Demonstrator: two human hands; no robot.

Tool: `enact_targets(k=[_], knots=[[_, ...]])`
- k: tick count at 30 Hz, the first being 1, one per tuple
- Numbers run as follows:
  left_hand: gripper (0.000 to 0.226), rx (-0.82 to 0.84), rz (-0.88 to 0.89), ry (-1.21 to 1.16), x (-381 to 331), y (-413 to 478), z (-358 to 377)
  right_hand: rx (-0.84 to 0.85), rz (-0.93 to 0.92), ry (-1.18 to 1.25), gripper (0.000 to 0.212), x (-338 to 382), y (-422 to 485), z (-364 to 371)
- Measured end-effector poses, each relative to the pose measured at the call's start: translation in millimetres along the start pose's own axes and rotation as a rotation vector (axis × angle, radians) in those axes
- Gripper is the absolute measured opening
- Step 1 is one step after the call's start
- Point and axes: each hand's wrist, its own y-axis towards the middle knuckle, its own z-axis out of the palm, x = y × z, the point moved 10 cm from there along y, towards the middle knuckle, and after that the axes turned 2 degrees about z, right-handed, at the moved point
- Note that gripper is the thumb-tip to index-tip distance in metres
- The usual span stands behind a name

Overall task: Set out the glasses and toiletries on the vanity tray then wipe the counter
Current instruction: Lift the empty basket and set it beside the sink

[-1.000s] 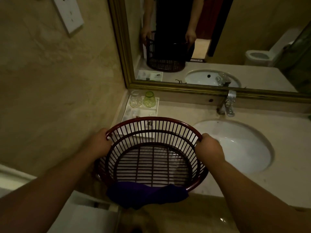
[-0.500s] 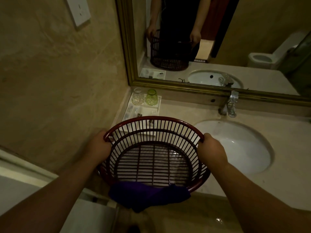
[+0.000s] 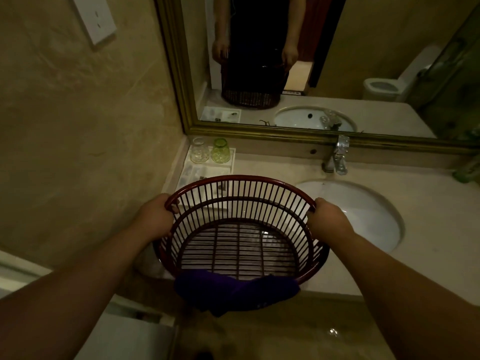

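A dark red slatted basket point(image 3: 241, 229) sits over the counter's front edge, with nothing inside it. My left hand point(image 3: 155, 218) grips its left rim and my right hand point(image 3: 327, 219) grips its right rim. A dark purple cloth point(image 3: 233, 289) hangs over the near rim. Behind the basket, in the counter's left corner, lies a white vanity tray point(image 3: 231, 162). On the tray stand a clear glass point(image 3: 199, 150) and a green glass point(image 3: 220, 150), both upside down, with small toiletry packets point(image 3: 193, 172) in front. The basket hides the tray's near end.
A white oval sink point(image 3: 363, 211) is set in the beige counter point(image 3: 428, 229) to the right, with a chrome tap point(image 3: 337, 158) behind it. A gold-framed mirror point(image 3: 179, 74) covers the back wall. A tiled wall with a white switch plate point(image 3: 94, 18) closes the left side.
The view has shifted slightly; the basket stays gripped in both hands at about the same spot over the counter edge. Glasses and tray have not moved.
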Motion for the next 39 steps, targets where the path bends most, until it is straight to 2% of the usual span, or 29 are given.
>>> enact_targets(k=[5, 9, 10, 16, 24, 32, 39], knots=[[0.014, 0.099, 0.109, 0.272, -53.5, 5.5, 33.7, -0.014, 0.041, -0.021, 0.006, -43.0, 11.5, -41.0], [0.030, 0.172, 0.147, 0.343, -105.5, 1.4, 69.8, -0.019, 0.109, -0.008, 0.003, -90.3, 16.8, -76.1], [0.027, 0.183, 0.158, 0.351, -119.7, -0.1, 78.5, -0.020, 0.125, -0.007, 0.004, -104.2, 17.8, -85.2], [0.009, 0.175, 0.235, 0.363, -202.3, -16.5, 129.9, -0.063, 0.160, 0.057, 0.007, -181.3, 18.7, -140.8], [0.017, 0.190, 0.317, 0.332, -288.0, -31.3, 206.8, -0.083, 0.271, 0.044, 0.012, -283.0, 23.2, -200.5], [0.014, 0.219, 0.385, 0.333, -350.7, -4.5, 251.3, -0.102, 0.346, 0.046, 0.009, -323.1, 48.9, -239.6], [0.027, 0.285, 0.436, 0.310, -393.9, 33.4, 278.3, -0.120, 0.408, 0.028, 0.009, -340.7, 67.9, -263.1]])
